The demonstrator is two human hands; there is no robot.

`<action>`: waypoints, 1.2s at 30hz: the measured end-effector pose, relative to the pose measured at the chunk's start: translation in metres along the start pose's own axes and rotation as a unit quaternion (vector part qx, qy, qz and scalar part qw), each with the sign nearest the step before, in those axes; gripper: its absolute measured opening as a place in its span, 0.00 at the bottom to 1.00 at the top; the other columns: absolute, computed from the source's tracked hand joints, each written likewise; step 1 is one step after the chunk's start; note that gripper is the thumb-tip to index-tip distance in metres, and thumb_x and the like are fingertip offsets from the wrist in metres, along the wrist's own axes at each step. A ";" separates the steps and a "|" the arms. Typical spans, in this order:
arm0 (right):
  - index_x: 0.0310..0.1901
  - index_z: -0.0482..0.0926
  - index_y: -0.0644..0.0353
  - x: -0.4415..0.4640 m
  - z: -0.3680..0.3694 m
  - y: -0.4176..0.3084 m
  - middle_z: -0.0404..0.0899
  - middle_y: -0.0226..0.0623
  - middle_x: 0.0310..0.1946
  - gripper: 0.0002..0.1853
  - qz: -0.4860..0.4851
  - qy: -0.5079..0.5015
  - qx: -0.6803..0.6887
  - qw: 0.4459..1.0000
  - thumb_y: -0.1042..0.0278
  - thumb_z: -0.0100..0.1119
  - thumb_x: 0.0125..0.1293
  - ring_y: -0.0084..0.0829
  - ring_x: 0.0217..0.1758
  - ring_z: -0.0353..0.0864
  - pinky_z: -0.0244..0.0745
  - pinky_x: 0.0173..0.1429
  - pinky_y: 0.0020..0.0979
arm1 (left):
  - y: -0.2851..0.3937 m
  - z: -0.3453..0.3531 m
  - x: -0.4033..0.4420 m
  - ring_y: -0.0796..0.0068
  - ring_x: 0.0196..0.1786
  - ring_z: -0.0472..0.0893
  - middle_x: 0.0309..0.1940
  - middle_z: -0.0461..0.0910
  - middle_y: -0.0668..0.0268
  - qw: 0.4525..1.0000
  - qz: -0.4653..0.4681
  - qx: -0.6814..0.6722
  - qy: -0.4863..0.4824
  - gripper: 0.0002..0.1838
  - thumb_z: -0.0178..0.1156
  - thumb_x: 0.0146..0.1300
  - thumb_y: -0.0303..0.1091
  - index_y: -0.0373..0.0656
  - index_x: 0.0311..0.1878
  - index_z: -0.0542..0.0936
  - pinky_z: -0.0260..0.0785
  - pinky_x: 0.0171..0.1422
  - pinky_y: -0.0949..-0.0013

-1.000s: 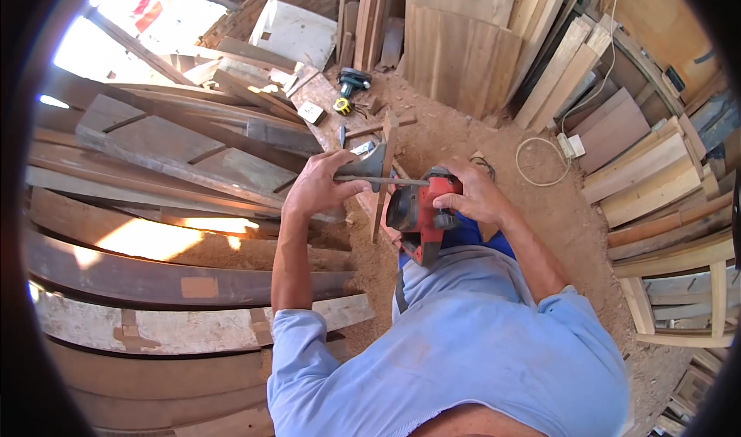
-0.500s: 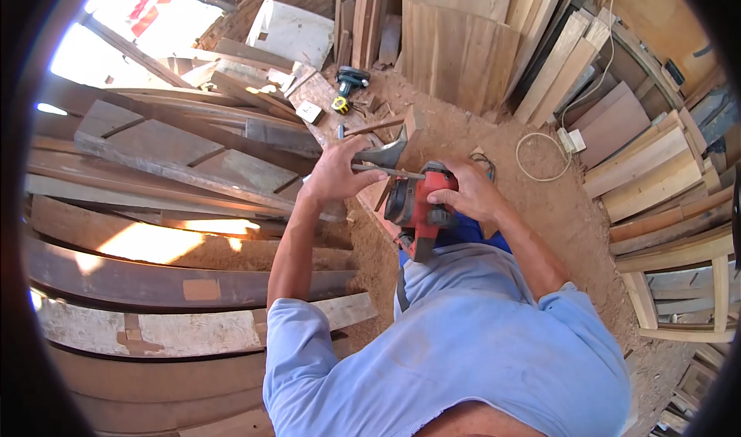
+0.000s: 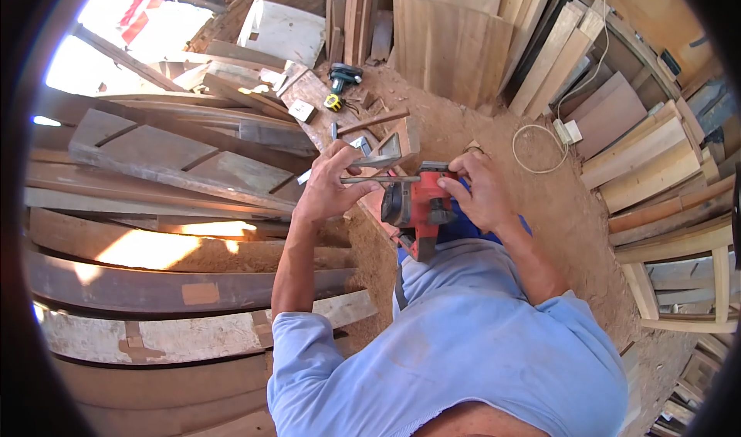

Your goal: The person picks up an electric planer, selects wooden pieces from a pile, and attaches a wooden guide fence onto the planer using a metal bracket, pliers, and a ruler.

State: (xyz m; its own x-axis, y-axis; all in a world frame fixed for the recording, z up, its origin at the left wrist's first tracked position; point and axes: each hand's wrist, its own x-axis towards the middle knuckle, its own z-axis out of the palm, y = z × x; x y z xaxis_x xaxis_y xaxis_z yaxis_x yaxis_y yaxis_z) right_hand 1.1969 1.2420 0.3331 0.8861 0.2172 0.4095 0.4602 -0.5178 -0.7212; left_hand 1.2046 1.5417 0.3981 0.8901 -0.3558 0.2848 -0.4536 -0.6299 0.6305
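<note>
A red and black electric planer (image 3: pixel 424 217) rests against my lap, tilted on its side. My left hand (image 3: pixel 332 182) is closed around a thin metal rod (image 3: pixel 386 179), whose far end meets the upper part of the planer. Just above the rod, a wider grey metal piece (image 3: pixel 380 160) also extends from beside my left fingers; its kind is unclear. At the planer's upper right edge, my right hand (image 3: pixel 480 190) has its thumb and bent fingers on the body. Part of the planer's right side is hidden by that hand.
A plank (image 3: pixel 309 105) holds a green-black power tool (image 3: pixel 344 74), a yellow tape measure (image 3: pixel 333 103) and a small white box (image 3: pixel 302 111). Stacked boards (image 3: pixel 177 282) fill the left. A white cable (image 3: pixel 517 140) loops on the dusty floor, with more timber (image 3: pixel 641 167) at right.
My right hand has shifted right, from wrapping over the planer's top to touching its edge with thumb and fingertips. The rod in my left hand has dropped slightly.
</note>
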 end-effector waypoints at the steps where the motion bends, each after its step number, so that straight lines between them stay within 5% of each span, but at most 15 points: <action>1: 0.42 0.77 0.60 0.002 0.003 -0.002 0.76 0.43 0.36 0.15 0.030 -0.019 0.017 0.999 0.58 0.68 0.63 0.48 0.41 0.77 0.72 0.48 0.45 | 0.002 -0.001 0.000 0.62 0.37 0.83 0.40 0.78 0.58 1.000 -0.008 0.001 -0.003 0.26 0.80 0.47 0.35 0.37 0.47 0.79 0.78 0.41 0.65; 7: 0.37 0.77 0.59 0.006 0.013 0.000 0.76 0.44 0.31 0.08 -0.008 -0.015 -0.017 1.000 0.65 0.64 0.65 0.49 0.37 0.77 0.71 0.42 0.45 | 0.007 -0.002 0.004 0.60 0.47 0.80 0.44 0.75 0.57 0.999 0.004 -0.036 -0.006 0.24 0.80 0.47 0.31 0.37 0.46 0.81 0.79 0.46 0.63; 11: 0.35 0.77 0.61 0.009 0.006 -0.011 0.77 0.46 0.31 0.07 -0.015 -0.031 0.013 0.999 0.67 0.63 0.66 0.50 0.37 0.78 0.72 0.42 0.45 | -0.005 0.000 0.000 0.57 0.45 0.79 0.42 0.74 0.56 0.999 0.017 -0.034 0.003 0.24 0.79 0.49 0.35 0.38 0.47 0.81 0.79 0.47 0.62; 13: 0.35 0.77 0.61 0.009 0.006 -0.014 0.77 0.47 0.30 0.07 0.079 -0.048 0.031 0.995 0.68 0.63 0.66 0.51 0.36 0.78 0.71 0.42 0.46 | -0.002 -0.003 -0.001 0.56 0.46 0.80 0.43 0.74 0.56 0.999 0.018 -0.032 -0.008 0.26 0.79 0.50 0.38 0.39 0.49 0.80 0.79 0.48 0.61; 19: 0.34 0.77 0.62 0.014 0.012 -0.010 0.78 0.47 0.28 0.08 0.008 -0.030 -0.008 0.999 0.68 0.62 0.66 0.51 0.34 0.78 0.71 0.40 0.47 | -0.005 -0.003 -0.003 0.58 0.47 0.79 0.46 0.75 0.56 0.999 0.015 -0.039 -0.004 0.29 0.79 0.51 0.41 0.37 0.51 0.79 0.78 0.48 0.62; 25: 0.34 0.77 0.62 0.017 0.010 -0.018 0.78 0.48 0.30 0.06 0.054 -0.062 -0.006 0.997 0.69 0.61 0.66 0.52 0.36 0.78 0.71 0.41 0.48 | -0.012 -0.003 -0.005 0.60 0.48 0.78 0.47 0.75 0.57 1.000 0.019 -0.023 -0.009 0.29 0.79 0.51 0.41 0.36 0.52 0.79 0.78 0.49 0.63; 36: 0.38 0.76 0.61 0.017 0.013 -0.012 0.77 0.47 0.31 0.03 0.000 -0.060 0.015 0.998 0.73 0.59 0.65 0.53 0.38 0.77 0.70 0.44 0.48 | -0.014 -0.001 -0.005 0.59 0.50 0.78 0.48 0.75 0.58 0.999 -0.005 -0.037 -0.015 0.30 0.80 0.51 0.42 0.36 0.53 0.79 0.78 0.50 0.62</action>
State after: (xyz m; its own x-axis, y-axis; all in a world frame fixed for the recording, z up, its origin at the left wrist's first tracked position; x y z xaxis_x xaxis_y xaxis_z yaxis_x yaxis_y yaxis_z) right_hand 1.2067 1.2624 0.3416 0.8853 0.3154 0.3417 0.4605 -0.4923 -0.7386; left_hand 1.2063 1.5534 0.3884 0.8926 -0.3710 0.2560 -0.4382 -0.5814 0.6855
